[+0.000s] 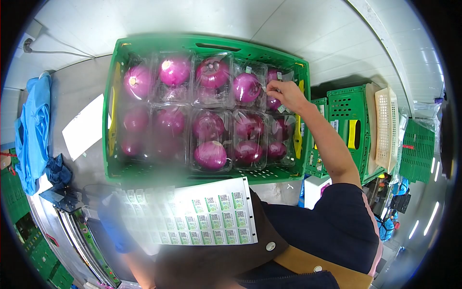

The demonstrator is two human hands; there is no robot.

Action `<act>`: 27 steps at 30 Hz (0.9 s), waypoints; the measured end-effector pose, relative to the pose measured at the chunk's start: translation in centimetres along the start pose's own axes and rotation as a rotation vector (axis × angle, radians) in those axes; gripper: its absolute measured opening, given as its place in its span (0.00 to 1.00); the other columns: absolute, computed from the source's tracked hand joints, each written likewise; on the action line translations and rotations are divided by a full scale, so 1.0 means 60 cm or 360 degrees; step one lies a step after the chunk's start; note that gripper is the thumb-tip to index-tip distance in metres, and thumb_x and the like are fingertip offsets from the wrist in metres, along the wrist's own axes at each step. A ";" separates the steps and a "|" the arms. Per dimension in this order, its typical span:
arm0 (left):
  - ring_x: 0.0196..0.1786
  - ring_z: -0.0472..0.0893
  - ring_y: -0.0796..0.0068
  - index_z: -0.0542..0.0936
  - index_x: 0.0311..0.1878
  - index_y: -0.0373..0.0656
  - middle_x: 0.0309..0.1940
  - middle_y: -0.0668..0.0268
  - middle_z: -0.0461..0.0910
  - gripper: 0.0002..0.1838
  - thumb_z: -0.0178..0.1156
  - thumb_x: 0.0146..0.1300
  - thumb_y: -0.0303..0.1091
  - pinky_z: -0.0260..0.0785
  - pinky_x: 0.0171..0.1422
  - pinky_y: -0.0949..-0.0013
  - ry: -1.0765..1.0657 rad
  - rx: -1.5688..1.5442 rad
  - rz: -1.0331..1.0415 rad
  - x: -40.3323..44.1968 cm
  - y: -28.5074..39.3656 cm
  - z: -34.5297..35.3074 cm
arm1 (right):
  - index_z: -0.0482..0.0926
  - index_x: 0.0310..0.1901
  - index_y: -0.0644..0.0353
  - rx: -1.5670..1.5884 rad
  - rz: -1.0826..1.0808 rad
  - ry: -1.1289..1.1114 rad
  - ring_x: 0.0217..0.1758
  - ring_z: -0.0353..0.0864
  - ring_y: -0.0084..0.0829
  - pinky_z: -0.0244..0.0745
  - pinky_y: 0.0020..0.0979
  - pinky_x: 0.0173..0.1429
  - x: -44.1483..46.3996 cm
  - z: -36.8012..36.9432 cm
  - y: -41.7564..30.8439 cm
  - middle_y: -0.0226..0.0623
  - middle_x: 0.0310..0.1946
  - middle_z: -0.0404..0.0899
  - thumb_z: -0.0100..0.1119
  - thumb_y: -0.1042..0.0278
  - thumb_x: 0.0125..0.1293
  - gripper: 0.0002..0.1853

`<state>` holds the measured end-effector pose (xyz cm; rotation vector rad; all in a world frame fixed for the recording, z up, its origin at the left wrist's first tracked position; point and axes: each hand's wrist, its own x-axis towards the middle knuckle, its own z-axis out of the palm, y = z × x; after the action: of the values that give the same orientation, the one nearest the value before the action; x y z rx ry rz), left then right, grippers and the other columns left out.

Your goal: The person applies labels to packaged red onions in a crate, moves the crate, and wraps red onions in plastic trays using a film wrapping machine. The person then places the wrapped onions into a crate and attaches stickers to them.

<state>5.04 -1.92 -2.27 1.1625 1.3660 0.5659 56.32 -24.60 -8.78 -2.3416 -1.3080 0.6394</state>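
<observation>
A green crate [211, 182] holds clear plastic packs of red onions [210, 155] in two rows. My right hand [285, 94] is over the pack at the back right corner, with thumb and fingers pinched together at its left edge; whatever is between the fingertips is hidden. Small labels [248, 70] stick to the two back-row packs at the right. My left hand [114, 224], in blue and smeared by blur, is at the left end of a sheet of green and white QR-code labels [216, 209], which it holds in front of the crate.
Right of the crate stand stacked green crates [347, 103] and a cream basket [385, 129]. White paper [84, 127] lies on the metal table at left, near blue cloth [32, 130]. A white wall [202, 17] rises behind.
</observation>
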 end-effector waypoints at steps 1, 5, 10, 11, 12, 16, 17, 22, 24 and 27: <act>0.37 0.77 0.80 0.79 0.40 0.40 0.33 0.69 0.80 0.05 0.58 0.63 0.28 0.68 0.46 0.75 -0.0011 0.0008 0.0011 0.000 0.000 -0.001 | 0.77 0.37 0.59 0.0002 0.0007 -0.0006 0.32 0.79 0.43 0.73 0.36 0.38 -0.001 -0.001 -0.002 0.42 0.29 0.81 0.61 0.66 0.60 0.08; 0.37 0.77 0.80 0.79 0.40 0.39 0.33 0.70 0.80 0.05 0.58 0.63 0.28 0.68 0.46 0.75 0.0049 0.0031 -0.0026 -0.005 0.004 0.004 | 0.77 0.37 0.59 0.0033 -0.0005 -0.0014 0.31 0.80 0.42 0.73 0.35 0.38 -0.004 -0.003 -0.004 0.41 0.28 0.80 0.61 0.66 0.60 0.07; 0.36 0.77 0.81 0.79 0.39 0.40 0.33 0.70 0.79 0.04 0.57 0.63 0.28 0.68 0.45 0.75 0.0054 0.0039 0.0009 -0.002 -0.005 -0.002 | 0.77 0.36 0.59 -0.0119 -0.0252 -0.0161 0.31 0.80 0.38 0.73 0.34 0.37 -0.024 0.015 0.011 0.39 0.29 0.81 0.60 0.66 0.60 0.07; 0.36 0.76 0.81 0.79 0.39 0.40 0.33 0.70 0.79 0.04 0.57 0.64 0.28 0.68 0.45 0.75 0.0051 0.0034 0.0019 -0.001 -0.008 -0.002 | 0.77 0.36 0.59 -0.0140 -0.0351 -0.0162 0.31 0.80 0.36 0.72 0.33 0.37 -0.035 0.019 0.011 0.39 0.29 0.81 0.60 0.66 0.61 0.07; 0.36 0.76 0.81 0.79 0.39 0.40 0.33 0.70 0.79 0.04 0.57 0.64 0.28 0.68 0.45 0.75 0.0045 0.0049 0.0013 -0.003 -0.007 0.001 | 0.77 0.37 0.59 -0.0020 -0.0228 -0.0151 0.30 0.80 0.34 0.72 0.32 0.37 -0.043 0.018 0.011 0.38 0.28 0.81 0.59 0.65 0.61 0.07; 0.37 0.76 0.81 0.79 0.39 0.39 0.33 0.69 0.80 0.04 0.58 0.63 0.28 0.68 0.46 0.76 -0.0078 0.0165 0.0051 0.016 -0.023 -0.009 | 0.74 0.40 0.60 0.0472 0.0214 -0.0060 0.29 0.79 0.25 0.70 0.29 0.35 -0.053 -0.016 -0.024 0.35 0.26 0.80 0.56 0.64 0.66 0.09; 0.37 0.77 0.81 0.79 0.39 0.39 0.34 0.69 0.80 0.05 0.58 0.63 0.28 0.68 0.46 0.76 -0.0111 0.0168 0.0058 0.019 -0.025 -0.007 | 0.73 0.40 0.60 0.0593 0.0308 -0.0026 0.28 0.78 0.24 0.70 0.28 0.35 -0.049 -0.030 -0.039 0.34 0.25 0.80 0.55 0.63 0.67 0.09; 0.38 0.77 0.80 0.80 0.39 0.38 0.35 0.68 0.81 0.05 0.58 0.63 0.28 0.68 0.47 0.75 -0.0155 0.0103 0.0077 0.021 -0.020 0.021 | 0.69 0.41 0.59 0.0459 0.0139 -0.0085 0.24 0.75 0.22 0.68 0.27 0.30 0.037 -0.076 -0.094 0.32 0.19 0.77 0.48 0.61 0.70 0.09; 0.38 0.77 0.79 0.80 0.40 0.38 0.36 0.67 0.81 0.05 0.59 0.62 0.27 0.68 0.48 0.75 -0.0201 0.0078 0.0052 0.021 -0.019 0.021 | 0.68 0.41 0.58 0.0268 -0.0045 -0.0187 0.23 0.73 0.23 0.67 0.29 0.29 0.087 -0.077 -0.125 0.32 0.18 0.76 0.46 0.61 0.71 0.09; 0.36 0.75 0.81 0.79 0.37 0.38 0.32 0.70 0.79 0.04 0.58 0.63 0.28 0.67 0.46 0.75 -0.0328 0.0031 0.0173 0.022 -0.027 0.002 | 0.68 0.39 0.58 -0.0079 -0.0247 -0.0393 0.23 0.74 0.27 0.67 0.33 0.31 0.169 -0.065 -0.162 0.34 0.20 0.76 0.45 0.61 0.70 0.09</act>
<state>4.93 -1.44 -4.30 1.2801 1.1401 0.4954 56.51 -11.47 -2.45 -2.2251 -1.6118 0.8761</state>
